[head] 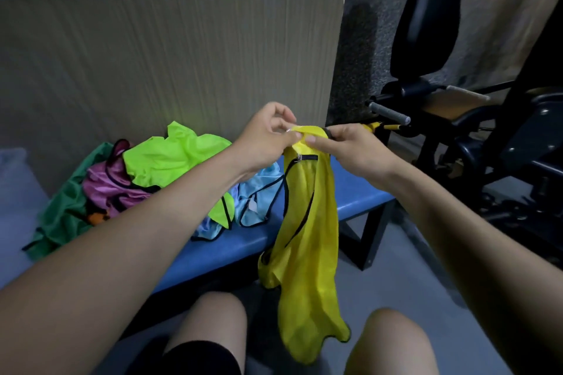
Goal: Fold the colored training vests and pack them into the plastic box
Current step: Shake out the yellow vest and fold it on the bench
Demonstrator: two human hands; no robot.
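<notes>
A yellow training vest (307,240) with black trim hangs bunched in the air in front of my knees. My left hand (268,134) and my right hand (344,146) both pinch its top edge, close together, above the blue bench (356,192). On the bench to the left lies a heap of vests: a neon green vest (170,158), a purple vest (106,186), a dark green vest (61,216) and a light blue vest (253,198). A translucent plastic box (12,161) shows faintly at the far left edge.
A brown cardboard sheet (170,49) stands against the wall behind the bench. Black gym equipment (457,100) with a padded seat and handle fills the right side. My bare knees show at the bottom over grey floor.
</notes>
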